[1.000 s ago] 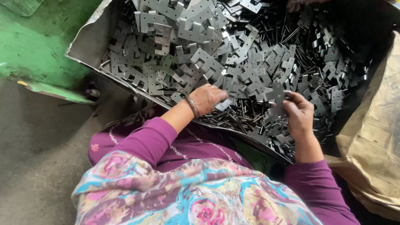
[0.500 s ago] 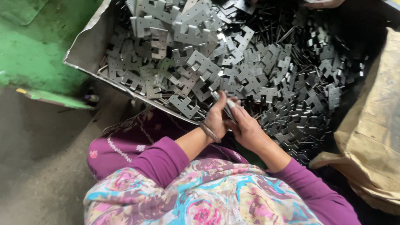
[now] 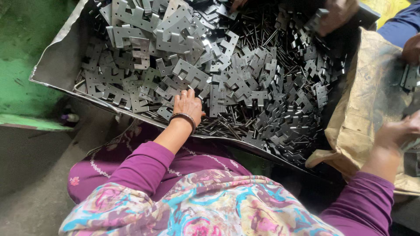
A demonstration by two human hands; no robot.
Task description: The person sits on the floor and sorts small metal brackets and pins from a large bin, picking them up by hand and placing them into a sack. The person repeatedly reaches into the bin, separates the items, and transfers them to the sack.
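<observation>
Beyond the sack [image 3: 363,109], right hand [image 3: 400,131] half-hidden

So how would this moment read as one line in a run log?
left hand: resting on stamped metal plates in metal tray | right hand: over brown sack, grip unclear | other person's hand: at tray's far edge

You are in a metalworking workshop or small factory: in front of you sits a big sheet-metal bin [image 3: 57,65] heaped with hundreds of identical stamped grey steel plates [image 3: 183,70] with punched holes, and thin metal rods [image 3: 218,124] mixed among them. Left of the bin stands a worn green-painted machine base [image 3: 26,57] on a bare, dusty concrete floor [image 3: 30,175]. Right of the bin lies a grimy brown paper sack [image 3: 367,105], and another worker's hand [image 3: 337,15] reaches in at the bin's far edge.
</observation>
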